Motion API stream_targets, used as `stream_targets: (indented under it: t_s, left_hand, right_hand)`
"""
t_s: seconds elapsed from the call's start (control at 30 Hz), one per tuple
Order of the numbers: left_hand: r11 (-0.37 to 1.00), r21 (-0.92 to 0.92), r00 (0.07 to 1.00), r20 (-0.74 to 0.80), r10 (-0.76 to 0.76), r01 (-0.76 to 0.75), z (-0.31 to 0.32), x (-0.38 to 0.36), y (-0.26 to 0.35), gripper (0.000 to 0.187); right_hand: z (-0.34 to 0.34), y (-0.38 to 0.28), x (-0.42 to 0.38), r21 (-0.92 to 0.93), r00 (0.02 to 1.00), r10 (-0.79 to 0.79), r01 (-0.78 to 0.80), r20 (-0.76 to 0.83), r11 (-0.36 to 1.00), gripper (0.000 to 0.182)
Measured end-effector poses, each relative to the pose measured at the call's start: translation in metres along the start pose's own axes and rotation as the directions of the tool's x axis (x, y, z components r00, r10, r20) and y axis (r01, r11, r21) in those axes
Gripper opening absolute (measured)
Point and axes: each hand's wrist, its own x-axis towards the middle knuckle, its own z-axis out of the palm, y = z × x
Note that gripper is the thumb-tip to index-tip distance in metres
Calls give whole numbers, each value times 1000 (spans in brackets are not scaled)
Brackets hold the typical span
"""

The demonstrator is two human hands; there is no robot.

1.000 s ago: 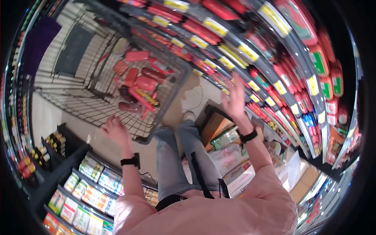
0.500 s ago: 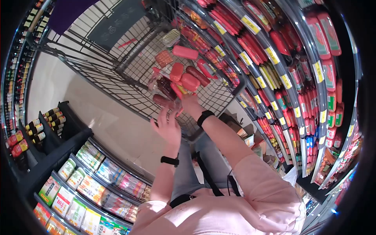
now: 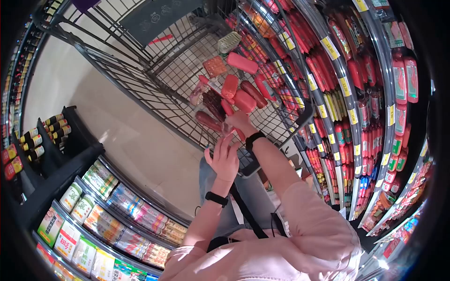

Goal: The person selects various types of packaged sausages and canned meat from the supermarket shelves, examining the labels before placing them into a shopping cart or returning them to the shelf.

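The right hand [image 3: 240, 122] is curled at a red stick [image 3: 227, 107], grip obscured; the left hand [image 3: 224, 160] is loosely spread beside it, apparently unladen. Beyond, red packs [image 3: 244, 101] are kept from scattering by the cart [image 3: 306, 116].

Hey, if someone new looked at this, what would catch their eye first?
Probably the red and pink packages clustered inside the wire shopping cart, with the right hand at their near edge. Next, perhaps, the shelves of mostly red packs with yellow price tags, on the right.
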Motion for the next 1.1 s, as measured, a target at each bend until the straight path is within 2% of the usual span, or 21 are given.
stream_targets:
  t_s: [0.03,0.07,0.1,0.13,0.17,0.23,0.27,0.3,0.37,0.4,0.43,0.5,0.57,0.63,0.8,0.83,0.87,0.9,0.93,1.03,1.1]
  left_hand:
    - [1000,-7,1000,0,5,-5,-1,1,1,26]
    - [1000,-3,1000,12,-16,16,0,2,1,27]
    - [999,1,999,25,-37,37,-1,2,2,28]
    - [1000,25,1000,14,-10,10,-2,3,2,34]
    - [1000,14,1000,15,-1,0,-2,5,3,34]
    - [998,18,996,66,-67,66,-5,5,5,41]
    - [998,41,997,61,-53,50,-3,4,5,43]
    - [999,28,997,72,-33,31,-2,3,4,43]
    - [996,93,999,47,-5,0,0,3,2,42]
    - [994,113,999,50,3,-8,-3,6,6,40]
    - [995,98,998,61,26,-32,-5,7,9,40]
    - [987,156,999,45,21,-28,-6,9,12,39]
    - [979,192,998,26,58,-62,-1,7,11,38]
    - [968,233,995,14,94,-95,1,5,11,37]
    - [951,291,994,4,113,-109,2,3,13,33]
    - [949,288,990,-9,138,-130,3,2,11,31]
    - [948,280,986,-22,164,-151,3,2,9,29]
    - [954,276,993,25,118,-121,2,1,7,27]
    - [956,278,995,73,72,-89,2,0,6,24]
    - [936,328,992,72,108,-126,8,0,8,22]
    - [899,429,995,76,58,-85,8,1,3,21]
  right_hand:
    - [-5,4,-1,2,1000,5,-5,-6,1000,29]
    - [-10,12,5,327,978,-132,73,164,942,25]
    - [-25,9,-5,624,910,-312,80,272,777,24]
    - [-41,12,-19,672,878,-393,117,275,731,22]
    - [-72,4,-47,674,884,-386,117,264,729,22]
    - [-113,5,-94,893,877,-465,106,123,437,29]
    - [-122,22,-94,902,864,-461,21,200,431,44]
    - [-131,32,-103,908,875,-448,22,186,419,44]
    - [-153,52,-128,967,816,-548,-251,183,-51,49]
    - [-164,61,-140,966,817,-565,-223,114,-128,59]
    - [-169,72,-148,966,830,-549,-210,95,-150,59]
    - [-177,94,-161,897,805,-590,-220,-56,-385,64]
    - [-179,120,-170,865,828,-555,-215,-86,-454,68]
    - [-173,149,-173,810,795,-575,-200,-194,-551,68]
    - [-162,218,-184,785,846,-482,-133,-228,-605,63]
    - [-161,229,-190,781,892,-405,-103,-201,-616,55]
    - [-161,242,-192,822,923,-343,-56,-174,-566,51]
    - [-159,257,-192,860,951,-272,-12,-148,-510,47]
    - [-153,274,-191,848,954,-246,17,-172,-529,45]
    - [-156,314,-206,824,974,-84,130,-210,-551,44]
    - [-148,350,-210,784,972,-20,175,-233,-595,42]
